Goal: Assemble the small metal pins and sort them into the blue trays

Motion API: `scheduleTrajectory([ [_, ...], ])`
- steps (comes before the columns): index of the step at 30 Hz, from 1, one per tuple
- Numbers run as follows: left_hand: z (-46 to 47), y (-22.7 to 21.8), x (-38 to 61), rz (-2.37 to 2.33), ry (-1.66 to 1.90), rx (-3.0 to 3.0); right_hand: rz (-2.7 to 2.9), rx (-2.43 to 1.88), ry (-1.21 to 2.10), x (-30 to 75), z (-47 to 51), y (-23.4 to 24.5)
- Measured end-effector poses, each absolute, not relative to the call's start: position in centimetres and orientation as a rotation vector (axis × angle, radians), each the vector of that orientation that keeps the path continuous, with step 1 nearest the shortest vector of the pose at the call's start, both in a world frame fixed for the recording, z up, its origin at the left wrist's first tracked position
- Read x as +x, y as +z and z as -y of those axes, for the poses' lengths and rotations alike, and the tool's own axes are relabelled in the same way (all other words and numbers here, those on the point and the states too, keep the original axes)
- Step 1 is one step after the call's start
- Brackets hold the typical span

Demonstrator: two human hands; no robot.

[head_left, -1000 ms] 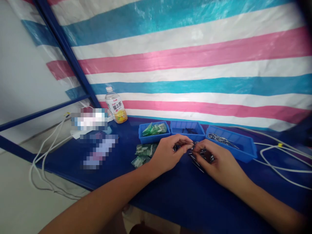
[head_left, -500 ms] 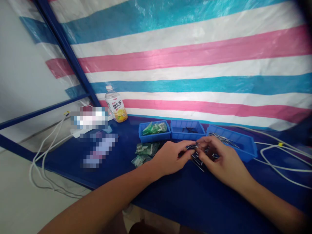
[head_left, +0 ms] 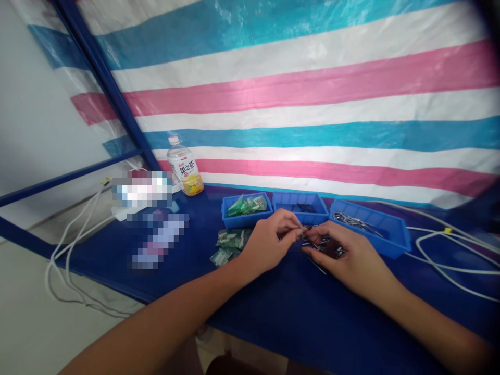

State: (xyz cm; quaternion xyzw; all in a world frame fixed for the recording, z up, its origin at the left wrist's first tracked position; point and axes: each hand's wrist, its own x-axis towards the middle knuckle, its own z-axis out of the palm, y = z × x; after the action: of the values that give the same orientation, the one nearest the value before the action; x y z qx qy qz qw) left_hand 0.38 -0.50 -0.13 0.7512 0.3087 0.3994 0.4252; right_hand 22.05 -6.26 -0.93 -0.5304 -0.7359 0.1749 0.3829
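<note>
Since half a second ago, the bare left hand (head_left: 265,245) has lifted a little and shifted left, its fingertips now above the loose pile of slim, dark, silver-glinting metal pieces (head_left: 312,244). The bare right hand (head_left: 355,260) has parted its thumb from its forefinger. By my reading, this puts the handling at the left fingertips rather than down in the pile, with the right hand as helper.

The left grip is pinched together, seemingly on a small dark piece (head_left: 300,234) too tiny to make out. The right thumb and forefinger stand apart, the forefinger close to that piece; whether the remaining fingers hold anything, I cannot tell.

The pile lies on the dark blue, flat-topped desk (head_left: 273,307), beneath and between the hands, in front of the blue plastic middle bin (head_left: 318,216) and the longer blue plastic right-hand bin (head_left: 386,247).

Pieces in the pile lie at mixed angles. One slender rod (head_left: 320,268) sticks out below the right thumb, its long axis slanting toward the wearer and rightward. The pinched piece's own axis and pointing end cannot be told.
</note>
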Motion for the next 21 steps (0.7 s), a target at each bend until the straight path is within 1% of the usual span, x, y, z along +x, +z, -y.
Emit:
scheduleTrajectory([
  [3,0.29,-0.48,0.51,-0.797,1.005,1.761,1.843,-1.372,0.437,21.95,6.46,-0.68],
  [7,0.13,-0.42,0.61,-0.788,0.979,1.795,1.792,-1.340,0.442,21.92,6.62,-0.22],
  [11,0.09,-0.07,0.43,-0.832,0.953,1.878,1.903,-1.262,0.402,22.12,6.41,-0.14],
  [14,0.11,0.07,0.31,-0.872,1.004,1.914,1.967,-1.279,0.392,22.22,6.20,-0.37],
  [17,0.19,0.04,0.37,-0.853,1.051,1.911,1.994,-1.296,0.413,22.17,6.14,-0.59],
  [21,0.36,0.03,0.54,-0.803,1.027,1.901,1.986,-1.300,0.481,22.03,6.22,-0.63],
])
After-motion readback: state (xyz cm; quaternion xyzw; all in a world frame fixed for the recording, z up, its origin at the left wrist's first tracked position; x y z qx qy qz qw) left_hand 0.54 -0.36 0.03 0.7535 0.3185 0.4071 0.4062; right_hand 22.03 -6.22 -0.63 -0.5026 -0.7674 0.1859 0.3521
